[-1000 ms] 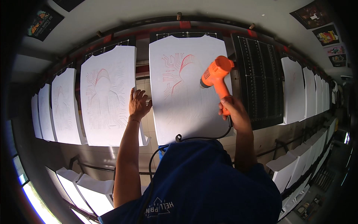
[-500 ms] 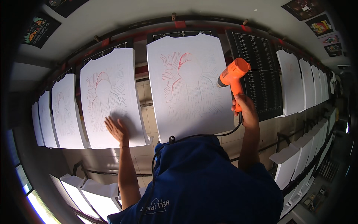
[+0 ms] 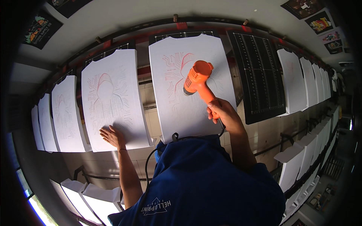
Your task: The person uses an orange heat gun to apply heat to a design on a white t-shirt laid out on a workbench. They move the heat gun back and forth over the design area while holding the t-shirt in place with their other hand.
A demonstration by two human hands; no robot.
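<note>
Shirts (image 3: 177, 113) drape boards (image 3: 184, 35) above tiles (image 3: 152, 120); right fingers (image 3: 209, 110) grip heat gun (image 3: 198, 75), left fingers (image 3: 106, 134) spread.

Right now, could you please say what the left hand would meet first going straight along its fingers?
Past the printed white shirt beneath the left hand, probably the next white shirt leftward; depth is unclear.

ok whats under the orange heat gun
Under the orange heat gun is a white shirt, its faint print showing on either side; whatever lies directly behind is covered.
</note>
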